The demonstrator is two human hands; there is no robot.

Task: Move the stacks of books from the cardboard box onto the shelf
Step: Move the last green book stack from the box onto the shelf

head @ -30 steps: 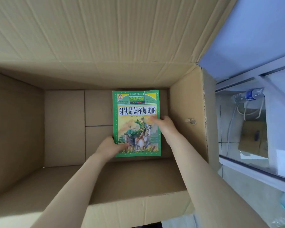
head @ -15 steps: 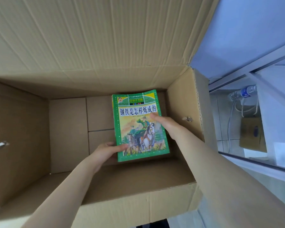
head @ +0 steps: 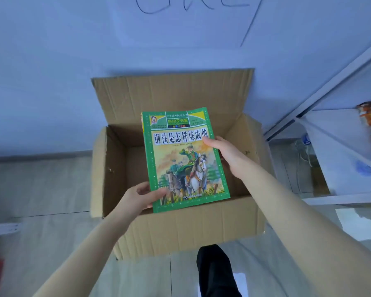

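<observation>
The stack of books (head: pixel 184 159) is pinched at its edges by left hand (head: pixel 137 198) and right hand (head: pixel 225 153) fingers (head: pixel 209 141); it should be carried level, rightward, onto the shelf (head: pixel 338 133).

Pale floor (head: pixel 41 189), cardboard box (head: pixel 191 228) on it

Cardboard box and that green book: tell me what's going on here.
A person holds the green book over the open cardboard box, which sits on the floor by the wall. The left hand grips its lower left corner, thumb on the cover; the right hand holds its right edge. The white shelf stands to the right, and the book is not on it yet.
</observation>
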